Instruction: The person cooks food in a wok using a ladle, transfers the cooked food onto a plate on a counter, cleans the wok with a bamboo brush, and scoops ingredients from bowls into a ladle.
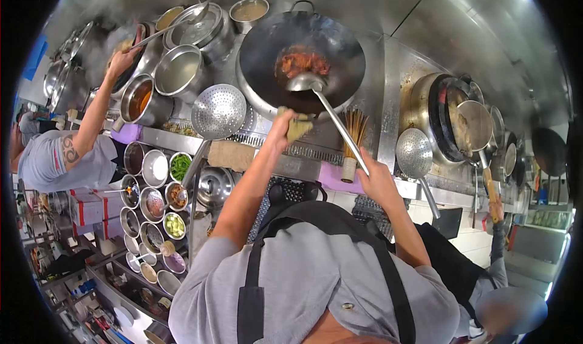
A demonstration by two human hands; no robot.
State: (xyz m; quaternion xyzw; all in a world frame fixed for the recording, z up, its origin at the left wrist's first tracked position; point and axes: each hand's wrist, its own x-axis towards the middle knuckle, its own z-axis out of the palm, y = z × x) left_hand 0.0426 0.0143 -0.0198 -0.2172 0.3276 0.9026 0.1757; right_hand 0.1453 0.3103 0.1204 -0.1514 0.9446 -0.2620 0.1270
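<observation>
Steel range (375, 70), wok (261, 58) atop | food (302, 61) near wok's centre, ladle (306, 83) at its near side | right hand (379, 181) gripping ladle; left hand (280, 129) clasping cloth (299, 127) by wok's near rim, contact unclear | apparently stirring; another stroke would want wok steadied

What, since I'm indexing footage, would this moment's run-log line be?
left hand: holding cloth at near side of wok | right hand: gripping ladle | ladle bowl: in wok, by reddish food
</observation>
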